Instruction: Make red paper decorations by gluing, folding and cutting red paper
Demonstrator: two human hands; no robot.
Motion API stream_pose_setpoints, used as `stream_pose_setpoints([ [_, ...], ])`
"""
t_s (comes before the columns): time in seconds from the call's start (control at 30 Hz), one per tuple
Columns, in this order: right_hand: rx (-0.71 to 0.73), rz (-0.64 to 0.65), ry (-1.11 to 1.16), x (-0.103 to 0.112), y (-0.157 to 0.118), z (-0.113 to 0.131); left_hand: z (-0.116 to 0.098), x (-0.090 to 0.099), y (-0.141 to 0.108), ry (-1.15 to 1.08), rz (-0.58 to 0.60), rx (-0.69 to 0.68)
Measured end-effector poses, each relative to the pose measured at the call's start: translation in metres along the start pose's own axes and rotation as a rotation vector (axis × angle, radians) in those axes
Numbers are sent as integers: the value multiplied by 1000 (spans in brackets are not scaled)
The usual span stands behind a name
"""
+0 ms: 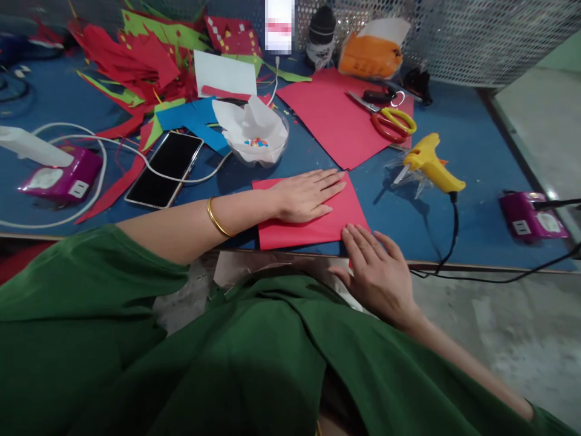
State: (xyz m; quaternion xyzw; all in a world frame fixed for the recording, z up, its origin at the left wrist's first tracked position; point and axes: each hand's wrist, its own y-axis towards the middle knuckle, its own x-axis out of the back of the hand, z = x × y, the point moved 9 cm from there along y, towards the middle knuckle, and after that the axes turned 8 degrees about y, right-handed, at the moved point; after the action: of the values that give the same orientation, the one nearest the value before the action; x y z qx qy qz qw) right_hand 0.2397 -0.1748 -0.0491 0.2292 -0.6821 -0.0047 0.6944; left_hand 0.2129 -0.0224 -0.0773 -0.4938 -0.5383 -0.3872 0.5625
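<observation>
A red sheet of paper (299, 233), seemingly folded, lies at the front edge of the blue table (390, 236). Flat across its upper part rests my left hand (308, 195), fingers stretched to the right. My right hand (379, 269) touches the sheet's lower right corner with its fingertips; its fingers are extended and the thumb stands apart. Behind the sheet are larger red papers (327, 115), with red-and-yellow-handled scissors (393, 123) on top. A yellow glue gun (431, 163) sits to the right of my hands.
Left of the paper are a plastic bowl (276, 142) lined with white paper, a phone (166, 169) and a looping white cable (104, 163). Red and green paper scraps (136, 66) pile up at the back left. Purple boxes (529, 215) stand near both table ends. A black cord trails along the front edge.
</observation>
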Motion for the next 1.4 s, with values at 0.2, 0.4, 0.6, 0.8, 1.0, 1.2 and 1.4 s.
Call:
stream_pose_setpoints([
  [0.2, -89, -45, 27, 1, -12, -15, 1, 0, 1, -12, -20, -8],
  [0.4, -139, -106, 44, 2, -20, -21, 2, -2, 2, 18, -6, -6],
  [0.6, -137, -123, 107, 6, -6, -19, 1, -1, 2, 6, -21, -10],
  [0.8, 42, 30, 245, -22, 12, 3, 2, -3, 3, 17, -23, -13],
  [1.0, 72, 71, 239, -28, 6, 6, 2, -4, 1, 30, -19, -17],
  [1.2, 47, 71, 273, -28, 7, 5, 5, 10, -3, -9, -19, 21],
  [1.4, 73, 15, 278, -26, 5, 7, -51, 30, -55, -31, -23, 131],
])
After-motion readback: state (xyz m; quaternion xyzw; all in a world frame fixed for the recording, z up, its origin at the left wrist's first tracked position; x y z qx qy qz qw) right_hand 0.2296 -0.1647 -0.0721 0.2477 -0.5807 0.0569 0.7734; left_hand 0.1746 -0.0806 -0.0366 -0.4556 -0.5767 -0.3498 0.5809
